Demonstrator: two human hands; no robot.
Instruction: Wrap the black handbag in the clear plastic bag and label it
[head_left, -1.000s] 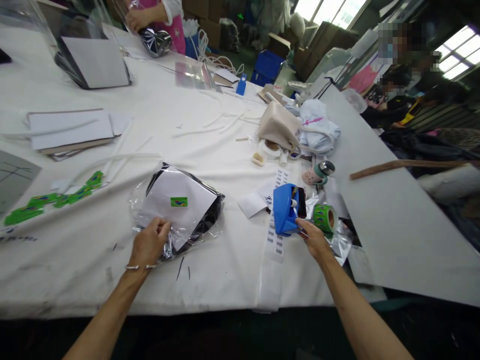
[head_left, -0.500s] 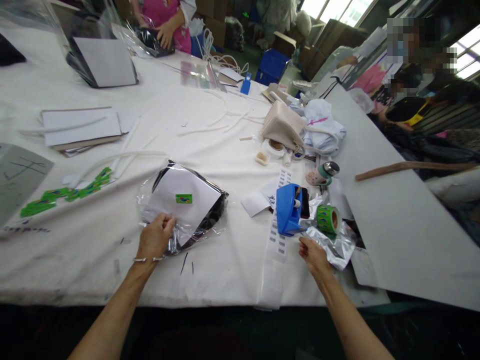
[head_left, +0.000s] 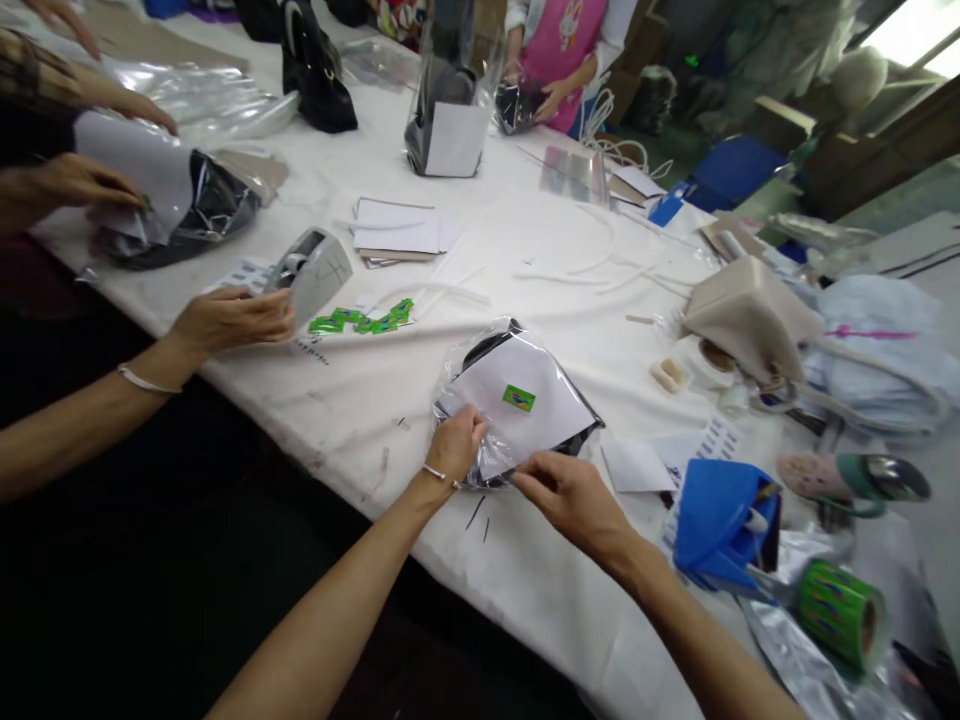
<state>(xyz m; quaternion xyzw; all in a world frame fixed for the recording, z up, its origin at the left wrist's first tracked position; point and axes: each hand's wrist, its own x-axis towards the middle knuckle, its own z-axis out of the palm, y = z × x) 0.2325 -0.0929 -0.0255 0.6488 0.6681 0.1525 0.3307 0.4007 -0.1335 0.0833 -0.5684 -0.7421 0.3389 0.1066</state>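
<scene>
A clear plastic bag (head_left: 457,375) lies on the white table, holding a black item (head_left: 480,343) and a white sheet (head_left: 544,425) with a green sticker (head_left: 519,399) on it. My left hand (head_left: 457,445) is closed on the bag's near left edge, pinching the film. Close beside it, at the bag's near edge, is my right hand (head_left: 574,495), thumb and forefinger pressed together. Whatever lies between those fingertips is too small to make out. To the right stand a blue tape dispenser (head_left: 712,520) and a roll of green stickers (head_left: 838,612).
A co-worker's hand (head_left: 232,320) reaches to a grey tape dispenser (head_left: 319,270) at left. Another person's hand (head_left: 90,190) works on a bagged item. Green stickers (head_left: 367,320) and a stack of white sheets (head_left: 397,230) lie beyond. A beige bag (head_left: 750,310) and flask (head_left: 847,475) are right.
My right hand has moved left from beside the blue tape dispenser to the bag's near edge. My left hand still pinches the bag. The view has swung left, bringing co-workers' hands into sight.
</scene>
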